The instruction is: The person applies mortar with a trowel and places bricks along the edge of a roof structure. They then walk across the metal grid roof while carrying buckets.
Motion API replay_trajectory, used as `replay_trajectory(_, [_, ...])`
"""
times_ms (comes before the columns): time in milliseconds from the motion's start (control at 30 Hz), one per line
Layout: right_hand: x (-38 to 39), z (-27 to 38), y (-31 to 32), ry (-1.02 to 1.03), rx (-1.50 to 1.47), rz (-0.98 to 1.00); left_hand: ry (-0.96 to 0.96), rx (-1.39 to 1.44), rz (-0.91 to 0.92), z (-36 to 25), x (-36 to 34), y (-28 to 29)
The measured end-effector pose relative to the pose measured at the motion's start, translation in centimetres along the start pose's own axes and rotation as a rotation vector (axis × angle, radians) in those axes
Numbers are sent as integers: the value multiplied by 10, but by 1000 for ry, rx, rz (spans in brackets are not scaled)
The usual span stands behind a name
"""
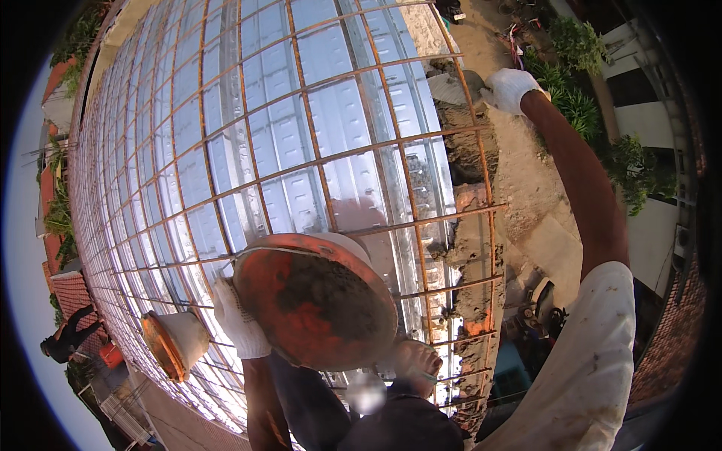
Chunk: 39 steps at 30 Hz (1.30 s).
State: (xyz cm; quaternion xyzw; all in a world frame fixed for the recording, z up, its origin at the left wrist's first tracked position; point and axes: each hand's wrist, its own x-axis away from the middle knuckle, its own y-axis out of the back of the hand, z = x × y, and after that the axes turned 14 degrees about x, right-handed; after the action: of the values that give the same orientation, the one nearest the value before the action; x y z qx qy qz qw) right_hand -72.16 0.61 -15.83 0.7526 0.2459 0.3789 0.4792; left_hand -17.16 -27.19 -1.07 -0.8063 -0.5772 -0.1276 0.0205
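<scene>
My gloved left hand (239,323) grips the rim of an orange mortar pan (316,301), tilted and coated inside with grey mortar, at the lower centre. My gloved right hand (515,90) is closed on a trowel at upper right, its handle hidden by the glove. The trowel's blade (460,89) is at a rough mortar edge (466,154) alongside the metal decking (335,113). A grid of rusty rebar (320,161) lies over the decking. My foot (414,364) shows below the pan, partly hidden.
An orange-rimmed bucket (173,346) sits on the rebar at lower left. Another person (69,334) in dark clothes is at the far left. Beyond the right edge is a drop to ground with plants (571,105), parked motorbikes (541,312) and walls.
</scene>
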Motion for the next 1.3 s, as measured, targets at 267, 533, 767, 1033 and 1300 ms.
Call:
replay_trajectory(267, [36,8,7,-93,-388,475,-39,-62,11,-6,3,-10])
replay_trajectory(533, [123,-29,-37,-349,-1061,484,4,22,70,6,-9,3])
replay_trajectory(767, [135,16,-100,-444,-1584,655,-27,-21,78,0,-2,-5])
replay_trajectory(1033, [288,40,-87,-630,-1539,425,12,26,77,-12,14,-8])
replay_trajectory(1300, [381,162,79,-413,-1012,-44,-261,-294,87,-27,49,-30])
